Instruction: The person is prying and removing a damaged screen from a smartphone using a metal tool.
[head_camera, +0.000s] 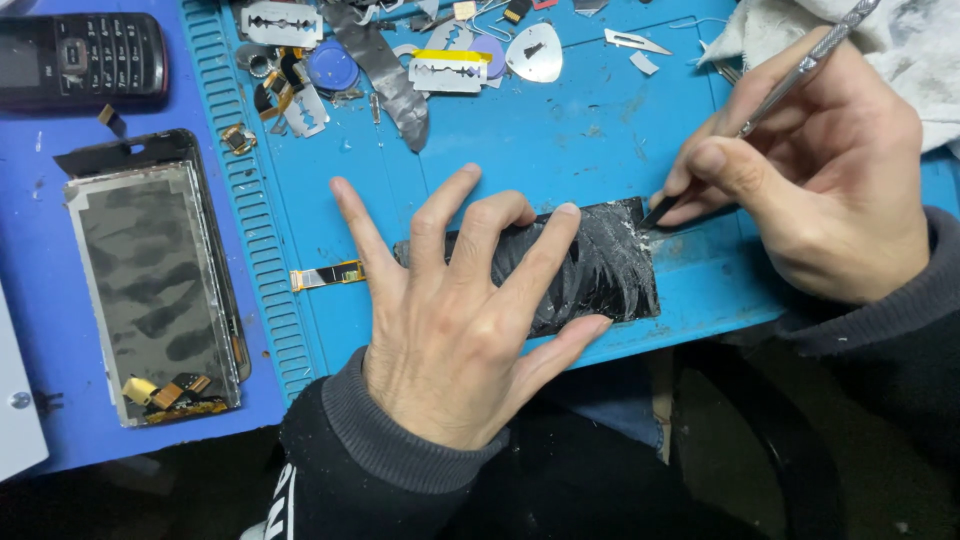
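Observation:
My left hand (460, 300) lies flat with fingers spread on a black phone display panel (610, 265) that rests on the blue work mat (560, 140). The panel's right part is scraped whitish, and an orange flex ribbon (325, 275) sticks out from its left end. My right hand (820, 170) pinches a slim metal scalpel-like tool (815, 60); its dark tip touches the panel's upper right corner. White scrapings lie around that corner.
A second display frame with a grey backing (150, 275) lies at the left. An old black keypad phone (85, 55) sits at the top left. Razor blades (450, 72), a metal pick (535, 52) and small parts litter the mat's far edge. A white cloth (900, 40) is at the top right.

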